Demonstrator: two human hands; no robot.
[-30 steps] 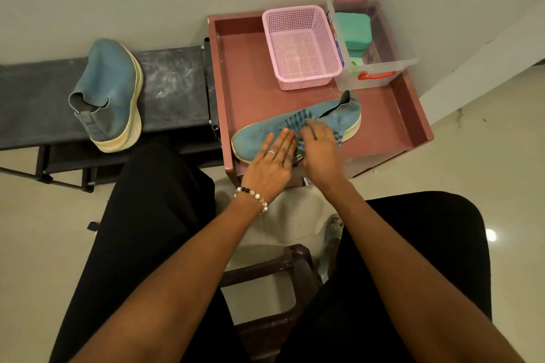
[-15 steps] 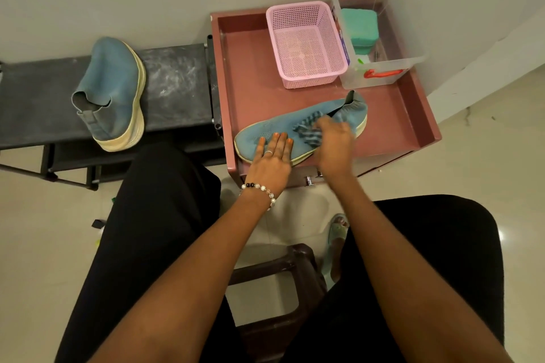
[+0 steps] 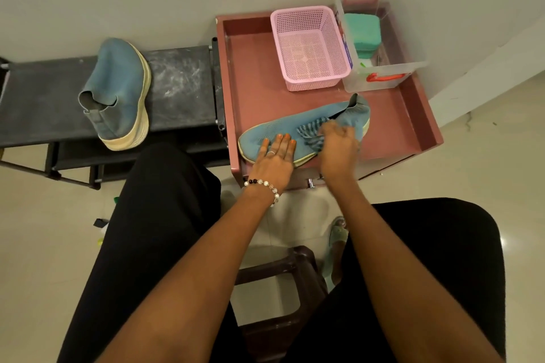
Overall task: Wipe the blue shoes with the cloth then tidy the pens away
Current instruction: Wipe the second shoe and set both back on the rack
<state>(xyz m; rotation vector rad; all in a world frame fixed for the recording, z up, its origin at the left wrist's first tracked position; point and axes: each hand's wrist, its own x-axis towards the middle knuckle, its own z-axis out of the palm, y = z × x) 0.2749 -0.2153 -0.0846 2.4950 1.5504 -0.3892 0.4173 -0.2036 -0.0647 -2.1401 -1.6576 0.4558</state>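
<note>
right hand [image 3: 339,143] slid the striped cloth [image 3: 311,132] toward the heel since earlier, fingers bunched round it mid-frame. left hand [image 3: 272,160] lies flat on the blue shoe [image 3: 262,138], left of the cloth.

My striped cloth [image 3: 311,134] meets the shoe [image 3: 283,134] of matt blue knit; behind, a perforated pink plastic basket [image 3: 309,47] and glossy floor [image 3: 486,156].

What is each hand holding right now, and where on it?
The right hand grips the striped cloth by its bunched end. The left hand holds nothing; it presses flat on the blue shoe near the toe.
</note>
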